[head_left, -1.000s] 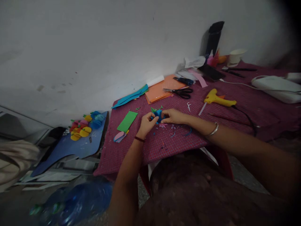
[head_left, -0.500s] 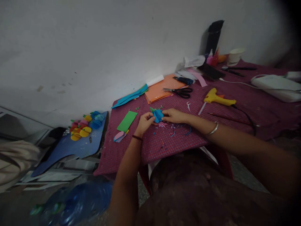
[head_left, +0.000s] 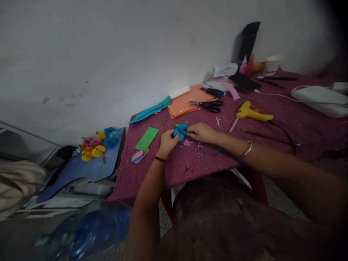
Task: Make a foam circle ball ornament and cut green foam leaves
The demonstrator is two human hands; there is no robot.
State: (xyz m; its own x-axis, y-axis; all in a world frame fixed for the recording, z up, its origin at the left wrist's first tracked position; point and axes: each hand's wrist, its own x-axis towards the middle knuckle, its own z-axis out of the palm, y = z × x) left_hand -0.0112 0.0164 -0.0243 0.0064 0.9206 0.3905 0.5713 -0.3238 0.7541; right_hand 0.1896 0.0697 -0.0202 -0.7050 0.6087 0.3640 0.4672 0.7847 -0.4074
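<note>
Pinching blue, folded, paper-like piece (head_left: 181,132) w/ green, leaf-like top (head_left: 176,125) btwn L hand (head_left: 168,141) & R hand (head_left: 203,133), opp. edges, equally near; can't tell long axis.

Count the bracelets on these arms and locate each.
2: a dark bracelet at the wrist behind the left hand and a silver bangle on the forearm behind the right hand.

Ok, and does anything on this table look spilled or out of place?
Only some mess: small pink and blue scraps lie scattered, not gathered, on the maroon checked cloth, on the near side of the bright-blue craft piece held between the left hand and right hand. Nothing else stands out.
</note>
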